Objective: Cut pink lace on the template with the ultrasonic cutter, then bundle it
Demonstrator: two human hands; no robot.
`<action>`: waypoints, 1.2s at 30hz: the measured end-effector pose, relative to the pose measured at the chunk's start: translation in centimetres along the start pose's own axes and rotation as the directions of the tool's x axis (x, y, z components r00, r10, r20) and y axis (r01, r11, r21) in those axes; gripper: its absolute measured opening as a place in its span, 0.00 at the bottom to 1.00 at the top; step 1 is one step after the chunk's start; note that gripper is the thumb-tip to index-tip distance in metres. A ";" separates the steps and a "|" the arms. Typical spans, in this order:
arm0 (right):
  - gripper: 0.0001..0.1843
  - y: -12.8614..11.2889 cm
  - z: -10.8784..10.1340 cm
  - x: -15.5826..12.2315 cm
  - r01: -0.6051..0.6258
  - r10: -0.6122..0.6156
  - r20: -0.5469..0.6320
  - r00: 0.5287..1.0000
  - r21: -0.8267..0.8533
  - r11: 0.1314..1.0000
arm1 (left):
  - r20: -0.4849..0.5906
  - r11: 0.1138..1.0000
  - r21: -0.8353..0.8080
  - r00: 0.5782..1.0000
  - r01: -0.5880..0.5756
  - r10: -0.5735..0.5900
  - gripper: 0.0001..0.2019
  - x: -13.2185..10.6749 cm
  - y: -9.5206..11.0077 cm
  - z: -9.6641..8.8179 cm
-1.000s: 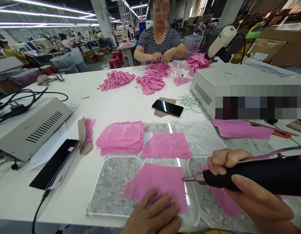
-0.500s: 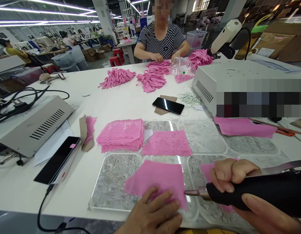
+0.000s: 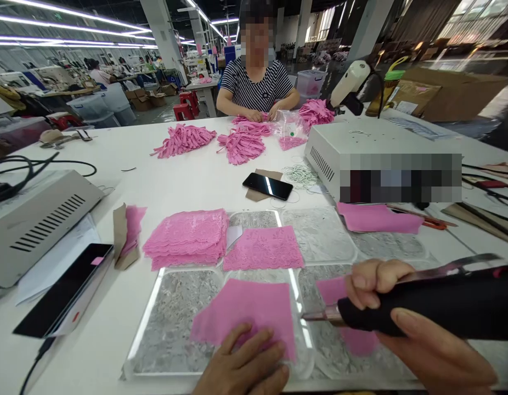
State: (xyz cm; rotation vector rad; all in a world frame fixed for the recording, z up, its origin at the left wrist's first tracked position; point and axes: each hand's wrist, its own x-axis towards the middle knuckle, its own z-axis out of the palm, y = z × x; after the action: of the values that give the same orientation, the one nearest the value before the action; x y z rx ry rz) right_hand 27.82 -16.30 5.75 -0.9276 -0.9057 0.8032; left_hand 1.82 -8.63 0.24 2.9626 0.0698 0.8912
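Note:
My left hand [image 3: 246,362] lies with fingers spread on a smooth pink fabric piece [image 3: 246,307], pressing it against a clear-edged, grey marbled board [image 3: 171,307]. In my right hand [image 3: 385,291] is a black handheld tool [image 3: 443,302] with a lever along its top. Its slim metal tip [image 3: 315,316] points left, just off the fabric's right edge. Another pink piece [image 3: 361,341] lies partly hidden under the tool and hand. Behind the held fabric are a single pink lace piece [image 3: 264,248] and a stack of pink lace pieces [image 3: 188,236].
A grey box [image 3: 44,225] and a large phone-like device [image 3: 67,291] are at left. A black phone [image 3: 268,185] lies mid-table; a bigger grey box [image 3: 373,137] stands at right. Across the table, a person in a striped top handles pink strips [image 3: 241,147].
The tool's tip has come away from the fabric's right edge, leaving a small gap. My left hand stays on the fabric. The whole view has shifted slightly.

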 end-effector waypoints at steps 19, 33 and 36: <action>0.04 0.8 -4.3 1.6 0.153 -0.154 -0.160 0.975 -0.015 0.988 | 0.013 0.997 0.063 0.999 -0.050 0.049 0.17 6.8 2.6 7.2; 0.03 0.9 -3.9 1.8 0.173 -0.175 -0.092 0.980 -0.034 0.984 | -0.007 1.000 0.005 1.000 -0.031 0.031 0.15 7.3 2.5 6.5; 0.03 1.0 -4.1 1.8 0.158 -0.155 -0.107 0.982 0.014 0.987 | -0.034 0.999 -0.014 0.998 -0.045 0.044 0.14 7.4 2.5 6.1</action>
State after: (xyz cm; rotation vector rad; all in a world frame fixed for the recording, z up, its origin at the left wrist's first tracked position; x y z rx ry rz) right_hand 32.03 -15.62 4.12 -0.8597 -0.8637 0.6228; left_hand 11.44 -10.92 -0.60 2.9467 -0.0015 0.9434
